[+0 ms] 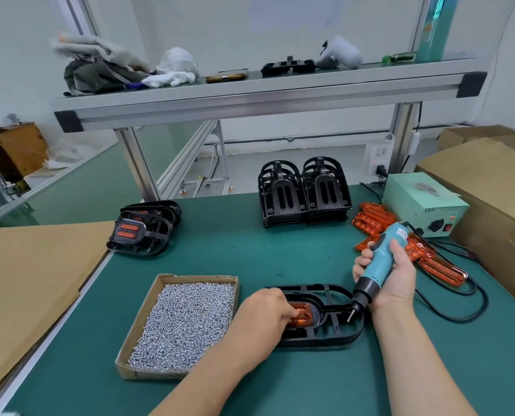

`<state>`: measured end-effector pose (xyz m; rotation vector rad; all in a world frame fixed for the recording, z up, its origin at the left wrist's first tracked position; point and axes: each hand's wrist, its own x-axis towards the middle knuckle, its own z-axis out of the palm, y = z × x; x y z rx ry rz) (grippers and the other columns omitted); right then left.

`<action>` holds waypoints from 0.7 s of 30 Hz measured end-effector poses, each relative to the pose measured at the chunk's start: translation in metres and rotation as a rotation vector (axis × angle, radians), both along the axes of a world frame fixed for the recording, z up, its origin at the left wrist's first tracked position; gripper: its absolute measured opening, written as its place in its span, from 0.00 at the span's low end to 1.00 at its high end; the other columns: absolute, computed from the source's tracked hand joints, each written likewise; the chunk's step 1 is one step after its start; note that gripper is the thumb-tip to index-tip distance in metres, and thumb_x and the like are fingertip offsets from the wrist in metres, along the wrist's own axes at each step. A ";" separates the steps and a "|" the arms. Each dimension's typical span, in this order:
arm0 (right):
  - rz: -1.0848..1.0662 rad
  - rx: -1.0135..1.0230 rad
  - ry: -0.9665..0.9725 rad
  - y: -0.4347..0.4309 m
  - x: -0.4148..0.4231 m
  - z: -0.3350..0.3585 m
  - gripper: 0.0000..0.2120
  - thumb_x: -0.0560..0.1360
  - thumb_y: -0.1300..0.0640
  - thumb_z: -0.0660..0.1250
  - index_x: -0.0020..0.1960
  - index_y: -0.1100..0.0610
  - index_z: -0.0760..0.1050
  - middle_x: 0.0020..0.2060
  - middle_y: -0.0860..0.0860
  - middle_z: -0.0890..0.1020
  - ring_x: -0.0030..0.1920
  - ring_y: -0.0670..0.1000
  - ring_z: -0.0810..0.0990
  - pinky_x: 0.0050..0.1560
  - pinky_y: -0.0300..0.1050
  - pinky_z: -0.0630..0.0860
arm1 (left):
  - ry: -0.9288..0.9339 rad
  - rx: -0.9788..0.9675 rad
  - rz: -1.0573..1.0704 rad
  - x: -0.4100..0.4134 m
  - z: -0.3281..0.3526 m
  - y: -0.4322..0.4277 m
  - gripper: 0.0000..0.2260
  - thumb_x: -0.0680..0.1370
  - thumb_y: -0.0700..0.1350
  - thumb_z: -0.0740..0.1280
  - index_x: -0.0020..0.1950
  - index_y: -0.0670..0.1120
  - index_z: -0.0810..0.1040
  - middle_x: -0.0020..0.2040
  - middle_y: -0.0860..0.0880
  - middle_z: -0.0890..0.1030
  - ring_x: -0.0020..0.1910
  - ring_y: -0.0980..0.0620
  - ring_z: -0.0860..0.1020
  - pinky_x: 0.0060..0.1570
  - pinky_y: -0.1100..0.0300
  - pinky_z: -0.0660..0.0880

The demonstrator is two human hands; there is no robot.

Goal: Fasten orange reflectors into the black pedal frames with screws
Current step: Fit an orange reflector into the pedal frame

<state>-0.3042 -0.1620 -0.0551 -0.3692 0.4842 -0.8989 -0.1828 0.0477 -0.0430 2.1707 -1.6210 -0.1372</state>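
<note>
The table mat [220, 250] is matt green, perhaps rubber. The screws [184, 322] are bright bare metal, heaped in a rough brown cardboard box [136, 328]. The pedal frame [334, 331] is black plastic with a dull sheen; the reflector [303, 319] in it is glossy, see-through orange plastic. The screwdriver [382, 259] has a smooth teal plastic body.

Green workbench [250, 253], aluminium shelf [250, 94], white wall [220, 22]

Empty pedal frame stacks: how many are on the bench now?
2, side by side at the back of the table: the left stack and the right stack, next to the loose orange reflectors. Frames per stack are too overlapped to count.
</note>
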 end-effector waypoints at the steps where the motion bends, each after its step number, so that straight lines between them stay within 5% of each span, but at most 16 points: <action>1: -0.002 -0.003 -0.001 0.000 0.001 0.001 0.14 0.79 0.45 0.64 0.47 0.57 0.73 0.35 0.51 0.75 0.31 0.46 0.71 0.27 0.36 0.70 | 0.011 -0.036 -0.003 0.000 0.001 0.002 0.12 0.81 0.42 0.64 0.59 0.49 0.84 0.55 0.50 0.81 0.56 0.52 0.76 0.60 0.58 0.70; 8: 0.001 -0.011 -0.005 0.001 0.003 0.001 0.14 0.79 0.45 0.63 0.47 0.57 0.72 0.34 0.51 0.75 0.30 0.46 0.71 0.27 0.36 0.70 | 0.130 -0.335 0.120 0.016 0.009 0.060 0.07 0.76 0.37 0.71 0.51 0.46 0.86 0.50 0.57 0.83 0.52 0.63 0.78 0.57 0.67 0.73; 11: 0.000 -0.010 -0.005 0.001 0.003 -0.001 0.14 0.79 0.45 0.63 0.47 0.57 0.72 0.34 0.50 0.75 0.30 0.46 0.71 0.27 0.35 0.70 | -0.015 -0.451 0.283 0.027 -0.002 0.104 0.09 0.76 0.52 0.68 0.50 0.49 0.85 0.50 0.58 0.81 0.53 0.61 0.77 0.59 0.66 0.69; 15: -0.005 -0.021 0.002 0.001 0.004 0.003 0.14 0.80 0.45 0.63 0.47 0.57 0.72 0.34 0.51 0.75 0.30 0.46 0.71 0.27 0.36 0.70 | -0.209 -0.475 0.461 0.025 -0.026 0.134 0.20 0.75 0.66 0.62 0.40 0.51 0.82 0.43 0.59 0.80 0.47 0.51 0.76 0.53 0.49 0.67; 21: -0.009 -0.027 0.002 0.005 0.002 0.002 0.14 0.80 0.45 0.62 0.48 0.56 0.72 0.35 0.50 0.74 0.31 0.46 0.71 0.28 0.35 0.69 | -0.221 -0.358 0.536 0.033 -0.041 0.126 0.20 0.73 0.67 0.60 0.40 0.53 0.79 0.42 0.58 0.78 0.47 0.49 0.76 0.53 0.52 0.63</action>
